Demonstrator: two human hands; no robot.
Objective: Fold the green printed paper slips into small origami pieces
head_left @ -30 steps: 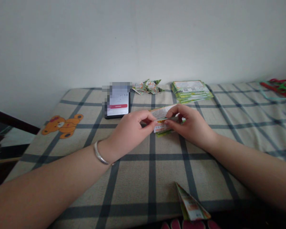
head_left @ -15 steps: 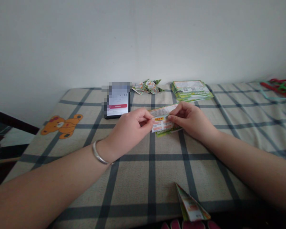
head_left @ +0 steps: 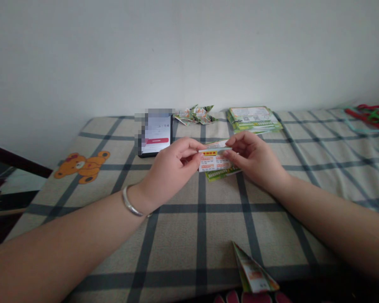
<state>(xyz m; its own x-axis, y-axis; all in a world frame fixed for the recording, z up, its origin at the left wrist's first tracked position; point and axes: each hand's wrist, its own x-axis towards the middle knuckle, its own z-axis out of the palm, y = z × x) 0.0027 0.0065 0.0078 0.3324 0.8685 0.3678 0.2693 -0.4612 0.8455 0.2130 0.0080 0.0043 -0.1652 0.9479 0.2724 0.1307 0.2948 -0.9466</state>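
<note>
A checked tablecloth (head_left: 177, 240) meets a pale wall (head_left: 189, 50) at the far side. Mid-table, the left hand (head_left: 173, 168) pinches the left end of a printed paper's (head_left: 214, 162) upper edge between thumb and fingers; the right hand (head_left: 257, 160) pinches its right end. A phone (head_left: 157, 141) lies far left of it, a paper stack (head_left: 252, 118) far right, a folded paper triangle (head_left: 254, 272) at the near edge.
</note>
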